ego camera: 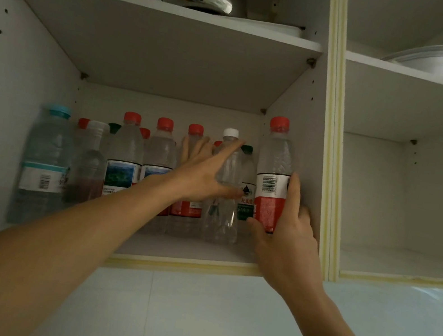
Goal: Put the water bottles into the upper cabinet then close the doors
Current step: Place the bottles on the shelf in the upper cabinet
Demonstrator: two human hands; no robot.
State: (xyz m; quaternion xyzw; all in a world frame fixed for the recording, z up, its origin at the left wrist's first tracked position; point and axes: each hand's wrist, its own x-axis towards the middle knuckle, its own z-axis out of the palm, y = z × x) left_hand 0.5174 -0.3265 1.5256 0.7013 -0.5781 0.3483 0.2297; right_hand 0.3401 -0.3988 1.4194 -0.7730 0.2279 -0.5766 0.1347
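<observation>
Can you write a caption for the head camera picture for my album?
Right hand grips a red-capped bottle in the cabinet; left hand touches a white-capped bottle.

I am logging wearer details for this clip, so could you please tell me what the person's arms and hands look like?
Both forearms are bare up to the frame edge, with no sleeves in view. The left hand and right hand wear no gloves, and no rings, watch or bracelet show. Nails look short and unpainted.

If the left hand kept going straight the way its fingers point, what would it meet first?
The left hand points up and rightward into the shelf; its fingers already seem to touch the white-capped bottle, so that comes first, though depth is unclear.
</observation>
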